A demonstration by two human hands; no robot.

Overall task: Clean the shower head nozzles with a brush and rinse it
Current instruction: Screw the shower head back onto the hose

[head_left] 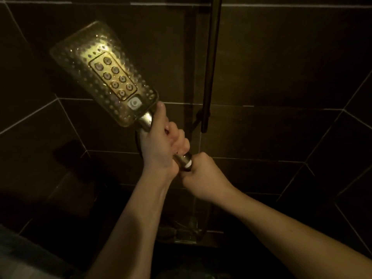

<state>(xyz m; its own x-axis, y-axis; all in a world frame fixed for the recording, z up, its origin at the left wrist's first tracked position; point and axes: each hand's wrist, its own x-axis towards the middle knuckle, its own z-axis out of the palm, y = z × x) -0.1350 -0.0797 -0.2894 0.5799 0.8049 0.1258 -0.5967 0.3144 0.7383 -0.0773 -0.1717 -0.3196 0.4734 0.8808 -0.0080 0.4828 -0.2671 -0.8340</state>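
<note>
The shower head (104, 74) is held up before the dark tiled wall (281, 67), nozzle face turned toward the camera and tilted up-left. Its handle is gripped by the left hand (161, 143), fingers curled round it. The handle's lower end, by a white ring, is clasped by the right hand (203, 174), just below the left; a vertical rail (211, 63) is seen beside them.

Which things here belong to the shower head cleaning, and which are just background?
Belongs to the job:
- shower head, nozzle face towards the camera
- its handle, gripped by the left hand
- handle's lower end, where the right hand grips just below

Just background:
- vertical rail
- dark wall tiles

No brush is in view.
</note>
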